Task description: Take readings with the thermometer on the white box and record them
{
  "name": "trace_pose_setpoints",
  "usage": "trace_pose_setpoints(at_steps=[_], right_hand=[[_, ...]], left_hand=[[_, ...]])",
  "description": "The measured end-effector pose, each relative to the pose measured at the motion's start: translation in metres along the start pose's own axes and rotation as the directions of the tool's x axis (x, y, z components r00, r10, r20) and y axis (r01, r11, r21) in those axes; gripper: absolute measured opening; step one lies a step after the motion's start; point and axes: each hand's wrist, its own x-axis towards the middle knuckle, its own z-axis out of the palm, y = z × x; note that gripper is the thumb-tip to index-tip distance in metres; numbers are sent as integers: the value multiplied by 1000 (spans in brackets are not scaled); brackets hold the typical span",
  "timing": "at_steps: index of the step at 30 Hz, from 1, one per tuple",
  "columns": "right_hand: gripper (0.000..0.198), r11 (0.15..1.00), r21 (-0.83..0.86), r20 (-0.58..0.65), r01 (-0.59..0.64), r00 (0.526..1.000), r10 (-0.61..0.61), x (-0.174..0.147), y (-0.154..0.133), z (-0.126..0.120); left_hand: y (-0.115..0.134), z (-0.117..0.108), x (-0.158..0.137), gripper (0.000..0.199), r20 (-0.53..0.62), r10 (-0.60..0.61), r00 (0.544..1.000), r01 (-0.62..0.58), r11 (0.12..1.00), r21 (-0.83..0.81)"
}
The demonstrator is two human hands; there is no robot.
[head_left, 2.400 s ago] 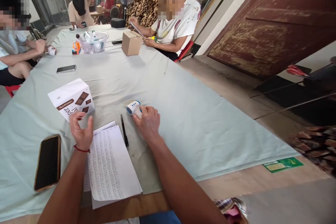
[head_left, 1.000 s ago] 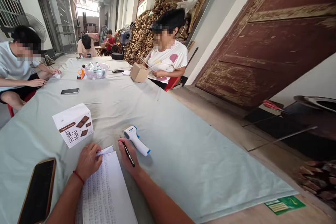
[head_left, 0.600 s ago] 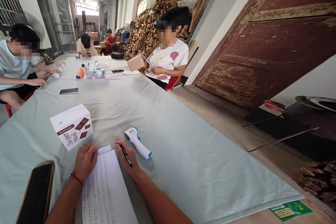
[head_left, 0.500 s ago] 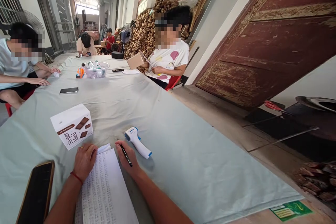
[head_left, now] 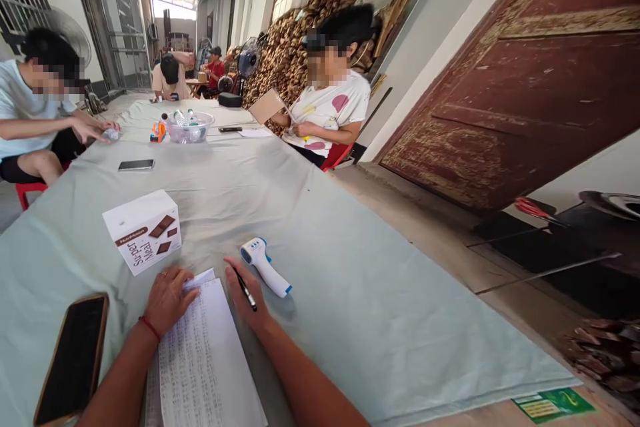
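Sheets of paper (head_left: 207, 353) covered with rows of handwriting lie in front of me, the top end folded over. My left hand (head_left: 169, 297) rests on their upper left corner, palm down with the fingers somewhat apart. A black pen (head_left: 246, 290) is held in my right hand (head_left: 245, 300), which lies on the cloth just right of the paper's top. Beyond that hand is a white and blue infrared thermometer (head_left: 265, 267). Past my left hand stands a white box (head_left: 145, 230) with chocolate pictures on it.
A phone in a brown case (head_left: 75, 353) lies left of my left forearm. Farther up the cloth-covered table (head_left: 375, 320) are another phone (head_left: 136, 165), a clear basin (head_left: 190, 128) of bottles and an orange item (head_left: 158, 132). Co-workers sit along both sides; one holds a cardboard piece (head_left: 267, 107).
My left hand's fingers have loosened and spread on the paper's corner. My right hand keeps the pen. The person at left has lifted a hand toward a small clear item. The view has shifted slightly.
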Motion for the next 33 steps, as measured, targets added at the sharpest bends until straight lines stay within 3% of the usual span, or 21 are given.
trace_pose_setpoints(at_steps=[2,4,7,9,16,33], right_hand=[[36,998,55,-52,-44,998,47,-2,-1,-1],[36,979,133,-94,-156,981,169,-4,-2,-2],[26,924,253,-112,-285,940,321,-10,-3,-2],[20,907,285,-102,-310,931,351,-14,-5,-3],[18,936,164,40,-313,950,310,-23,-15,-2],[16,980,-10,133,-201,971,201,-24,-7,3]], left_hand=[[4,-2,1,18,23,7,1000,-7,1000,-13],[7,-2,2,21,42,20,999,-18,999,-41],[9,-1,3,22,63,42,997,-36,995,-93],[11,0,3,20,70,66,995,-59,993,-99],[24,4,-1,14,26,91,995,-90,994,-57],[26,12,-2,17,35,59,998,-54,990,-129]])
